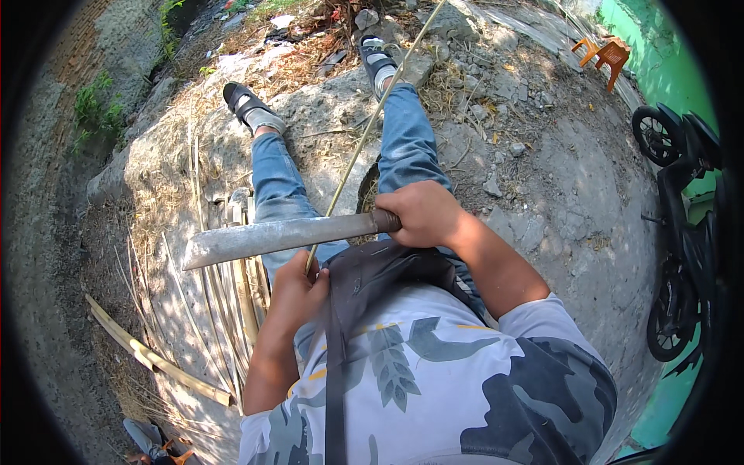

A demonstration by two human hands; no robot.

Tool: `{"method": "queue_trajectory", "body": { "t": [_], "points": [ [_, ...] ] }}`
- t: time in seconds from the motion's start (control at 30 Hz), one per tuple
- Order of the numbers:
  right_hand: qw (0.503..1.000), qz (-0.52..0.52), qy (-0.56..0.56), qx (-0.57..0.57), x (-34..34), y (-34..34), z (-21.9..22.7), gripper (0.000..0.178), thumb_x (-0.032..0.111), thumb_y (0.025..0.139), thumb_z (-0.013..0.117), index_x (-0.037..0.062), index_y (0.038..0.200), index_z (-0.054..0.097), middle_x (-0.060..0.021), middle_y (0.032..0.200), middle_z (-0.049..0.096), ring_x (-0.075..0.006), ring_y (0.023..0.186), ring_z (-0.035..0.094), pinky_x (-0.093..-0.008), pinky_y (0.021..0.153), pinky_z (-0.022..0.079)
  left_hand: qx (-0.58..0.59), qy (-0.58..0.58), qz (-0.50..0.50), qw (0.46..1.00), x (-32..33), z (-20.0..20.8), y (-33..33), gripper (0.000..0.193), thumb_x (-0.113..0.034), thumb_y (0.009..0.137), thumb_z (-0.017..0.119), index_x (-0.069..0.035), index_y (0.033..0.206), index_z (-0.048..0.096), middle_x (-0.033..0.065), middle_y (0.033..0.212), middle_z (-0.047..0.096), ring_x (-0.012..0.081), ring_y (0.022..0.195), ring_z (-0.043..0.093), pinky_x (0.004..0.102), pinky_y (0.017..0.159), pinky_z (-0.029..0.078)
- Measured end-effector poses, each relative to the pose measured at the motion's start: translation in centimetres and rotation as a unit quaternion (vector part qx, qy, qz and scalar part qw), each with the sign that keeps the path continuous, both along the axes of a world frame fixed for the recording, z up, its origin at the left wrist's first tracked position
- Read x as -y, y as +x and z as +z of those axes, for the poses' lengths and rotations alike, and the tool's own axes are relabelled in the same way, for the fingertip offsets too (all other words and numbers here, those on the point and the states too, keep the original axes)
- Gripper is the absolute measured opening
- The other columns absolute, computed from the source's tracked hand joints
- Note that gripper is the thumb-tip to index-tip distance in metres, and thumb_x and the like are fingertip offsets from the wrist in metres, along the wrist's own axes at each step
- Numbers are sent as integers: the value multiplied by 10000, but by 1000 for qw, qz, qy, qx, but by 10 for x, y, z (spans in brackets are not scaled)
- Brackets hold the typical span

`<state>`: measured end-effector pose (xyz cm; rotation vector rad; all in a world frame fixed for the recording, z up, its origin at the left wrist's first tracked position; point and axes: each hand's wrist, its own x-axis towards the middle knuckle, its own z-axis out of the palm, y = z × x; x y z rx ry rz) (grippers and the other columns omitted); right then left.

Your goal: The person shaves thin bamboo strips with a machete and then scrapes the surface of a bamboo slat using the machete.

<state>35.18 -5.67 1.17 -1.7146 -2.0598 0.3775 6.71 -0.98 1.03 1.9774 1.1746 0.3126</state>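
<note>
My right hand is wrapped round the dark handle of a machete. Its broad, worn metal blade points left across my lap, above my left hand. Between the fingers of my left hand is the near end of a long, thin bamboo strip. The strip slants away to the upper right, between my legs, and runs out of the view at the top. The blade crosses over the strip; whether the two touch, I cannot tell. A dark bag with a strap lies against my waist.
Several bamboo strips lie on the ground at my left, with a thicker bamboo length farther out. A black motorbike stands at the right by a green wall. An orange plastic chair is far right. Rubble and dry plants cover the ground ahead.
</note>
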Motion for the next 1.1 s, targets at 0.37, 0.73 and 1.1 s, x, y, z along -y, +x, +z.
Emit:
{"method": "queue_trajectory", "body": {
  "t": [0.37,0.73,1.1],
  "points": [
    [999,-33,-5,43,2,11,3,181,197,707,751,144,838,636,-91,720,664,-340,731,690,-480,652,526,-9,15,21,1000,-4,1,-25,287,-102,867,763,-25,771,503,81,599,492,178,549,458,357,532,397],
    [983,-157,86,39,-15,46,1,173,209,739,750,116,845,648,-127,728,679,-360,722,694,-480,655,531,2,3,43,999,-9,-17,-68,322,-112,877,774,-36,753,487,42,577,466,137,521,402,325,493,347],
    [998,-33,52,25,-7,-4,-14,171,201,725,740,133,857,654,-111,730,677,-359,721,693,-494,648,534,-8,23,40,999,-3,-18,-27,329,-125,853,796,-10,769,500,72,594,456,150,559,419,353,520,369]
  ]
}}
